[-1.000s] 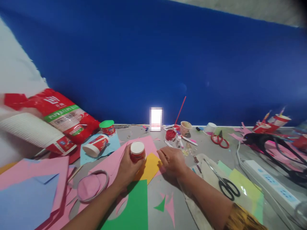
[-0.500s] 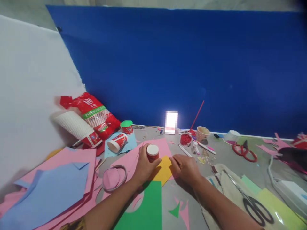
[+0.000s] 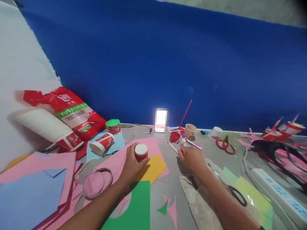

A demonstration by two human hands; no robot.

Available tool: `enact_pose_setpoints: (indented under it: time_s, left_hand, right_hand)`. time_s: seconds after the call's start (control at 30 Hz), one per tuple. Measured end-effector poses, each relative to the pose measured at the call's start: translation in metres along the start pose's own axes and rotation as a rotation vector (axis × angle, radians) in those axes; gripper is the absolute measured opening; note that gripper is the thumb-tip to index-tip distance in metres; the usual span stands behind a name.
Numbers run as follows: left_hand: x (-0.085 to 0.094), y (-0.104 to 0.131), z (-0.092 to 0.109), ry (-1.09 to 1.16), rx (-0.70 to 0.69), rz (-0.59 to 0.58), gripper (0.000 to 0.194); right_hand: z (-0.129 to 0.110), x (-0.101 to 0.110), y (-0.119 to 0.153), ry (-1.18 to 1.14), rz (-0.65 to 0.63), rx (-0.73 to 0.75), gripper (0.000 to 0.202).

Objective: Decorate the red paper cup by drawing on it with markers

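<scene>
My left hand (image 3: 132,164) is wrapped around a small red-and-white paper cup (image 3: 141,150), which stands with its white base up over the corner of a yellow paper sheet (image 3: 155,166). Pink paper (image 3: 150,145) lies under the yellow, and a green sheet (image 3: 139,207) with a curved cut-out is in front of them. My right hand (image 3: 193,159) is at the white markers, its fingers curled and closed. A white marker (image 3: 172,147) ends at those fingers, and a small white bottle (image 3: 183,142) stands just behind them. Whatever these fingers hold is hidden.
At left are a red paper-cup bag (image 3: 74,111), stacked cups (image 3: 45,127), a tape roll (image 3: 111,179) and blue paper (image 3: 31,191). Red paint (image 3: 174,137) sits at the back. Red-handled scissors (image 3: 225,146), black-handled scissors (image 3: 236,195) and a power strip (image 3: 280,191) are at right.
My right hand has left the yellow sheet's edge and moved right and forward to the markers. My left hand stays on the cup. The view has turned right.
</scene>
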State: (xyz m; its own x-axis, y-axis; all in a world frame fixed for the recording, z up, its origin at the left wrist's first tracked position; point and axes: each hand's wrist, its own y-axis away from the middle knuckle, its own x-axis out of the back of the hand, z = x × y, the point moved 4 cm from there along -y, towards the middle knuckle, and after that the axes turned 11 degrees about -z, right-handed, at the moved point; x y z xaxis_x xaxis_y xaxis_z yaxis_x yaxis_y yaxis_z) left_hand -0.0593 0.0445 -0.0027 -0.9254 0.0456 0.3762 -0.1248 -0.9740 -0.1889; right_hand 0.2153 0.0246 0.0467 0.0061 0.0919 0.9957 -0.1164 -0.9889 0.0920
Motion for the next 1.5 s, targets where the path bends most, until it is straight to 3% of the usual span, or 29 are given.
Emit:
enact_pose_setpoints:
  time_s: [0.17,0.3,0.43,0.53,0.67,1.13,1.33,1.5]
  left_hand:
    - [-0.001,-0.001,-0.001,-0.023,0.0,0.007,0.064]
    - [-0.001,-0.001,0.0,-0.028,0.011,0.006,0.065]
    - [0.002,-0.003,0.0,-0.021,0.01,0.0,0.065]
    - [0.003,-0.004,-0.001,-0.012,0.015,0.017,0.067]
    - [0.004,-0.006,-0.001,-0.014,0.052,0.037,0.07]
    - [0.006,-0.006,0.001,-0.003,0.094,0.024,0.078]
    - [0.008,-0.007,-0.001,-0.016,0.086,0.039,0.074]
    - [0.008,-0.007,-0.002,-0.02,0.074,0.054,0.073]
  right_hand:
    - [-0.001,-0.022,-0.001,0.014,-0.027,-0.008,0.031]
    - [0.005,-0.015,-0.002,-0.026,0.034,-0.034,0.033]
    - [0.037,0.002,-0.005,-0.155,0.206,-0.189,0.044]
    - [0.067,0.001,-0.015,-0.187,0.155,-0.305,0.037]
    - [0.09,-0.009,-0.027,-0.178,0.083,-0.331,0.027]
    - [0.104,-0.036,-0.048,-0.217,0.018,-0.281,0.028]
    - [0.106,-0.036,-0.046,-0.366,0.141,-0.242,0.019]
    - [0.11,-0.035,-0.047,-0.667,0.29,-0.183,0.024]
